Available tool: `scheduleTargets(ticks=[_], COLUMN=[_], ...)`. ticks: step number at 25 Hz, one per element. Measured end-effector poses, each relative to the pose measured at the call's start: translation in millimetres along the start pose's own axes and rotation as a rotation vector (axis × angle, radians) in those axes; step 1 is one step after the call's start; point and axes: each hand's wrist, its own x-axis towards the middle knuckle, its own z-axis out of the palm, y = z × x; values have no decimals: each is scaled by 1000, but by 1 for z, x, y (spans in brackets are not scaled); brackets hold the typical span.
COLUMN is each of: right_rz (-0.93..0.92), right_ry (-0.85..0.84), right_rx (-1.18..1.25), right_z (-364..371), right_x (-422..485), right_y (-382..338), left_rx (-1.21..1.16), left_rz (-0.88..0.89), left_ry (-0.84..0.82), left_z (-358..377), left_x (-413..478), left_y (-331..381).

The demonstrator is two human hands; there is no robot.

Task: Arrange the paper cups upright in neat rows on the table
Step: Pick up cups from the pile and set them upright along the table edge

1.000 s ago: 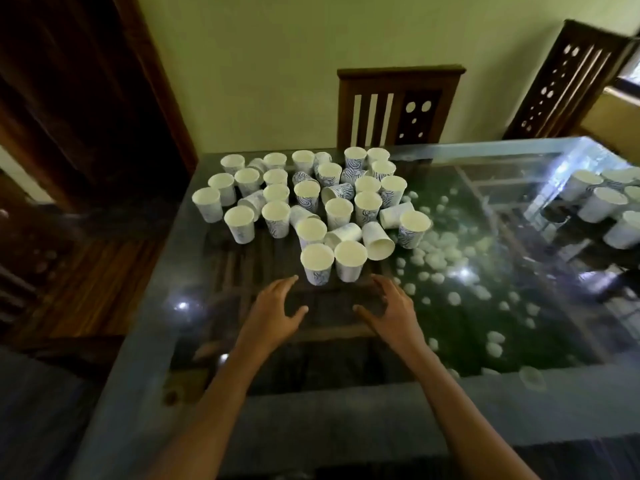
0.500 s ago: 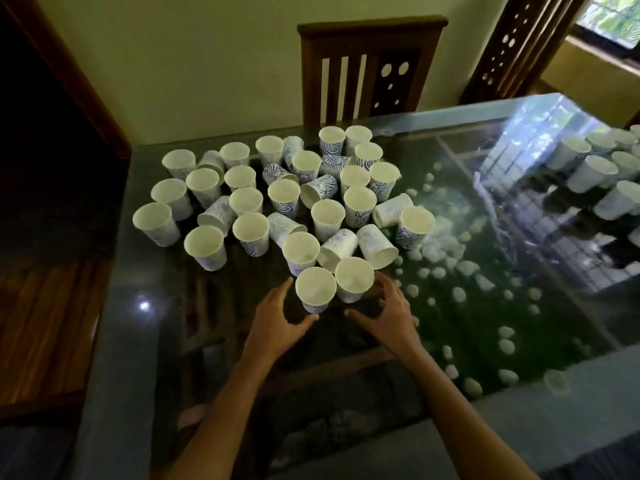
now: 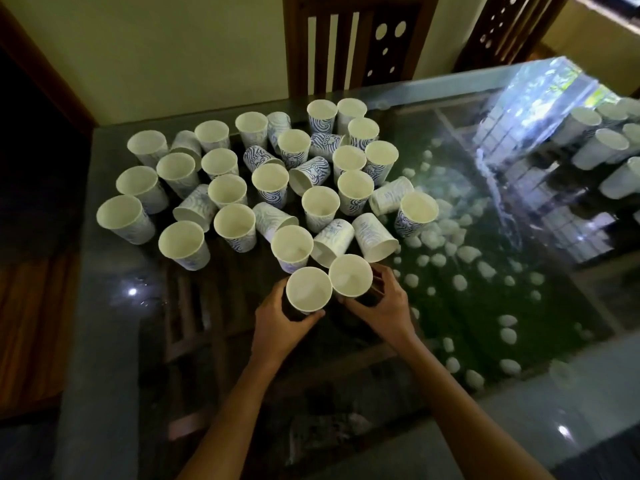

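The left hand point(image 3: 282, 325) curled its fingers point(image 3: 277, 297) round the nine o'clock side of the left cup point(image 3: 309, 289), with the thumb wrapped across the wall at six o'clock. The right hand point(image 3: 384, 306) did likewise with the right cup point(image 3: 349, 276), its fingers point(image 3: 386, 275) bent round the three o'clock side and the thumb underneath at six. Both cups stood upright, mouths up and rims touching (whether their bases met the glass could not be told).

Just beyond, at twelve o'clock, two tipped cups point(image 3: 332, 241) lay on their sides, and the other paper cups point(image 3: 235, 230) fanned from nine to one o'clock, mostly upright, some toppled. A further cluster point(image 3: 601, 147) sat at two o'clock near the edge of the glass table point(image 3: 104, 341). A wooden chair point(image 3: 356, 46) stood at twelve o'clock behind it.
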Motion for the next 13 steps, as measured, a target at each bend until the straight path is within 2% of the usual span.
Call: scheduleTargets(ticks=[7, 13], right_rz=[-55, -66], right_ry=[-30, 32], right_rx=[51, 122], right_z=[-7, -21], right_x=[-8, -31], right_y=[3, 15], left_rx=[-29, -10], left_rz=[-55, 4], left_ry=[-3, -86], left_z=[-5, 5], left_x=[-8, -20], left_y=[8, 20])
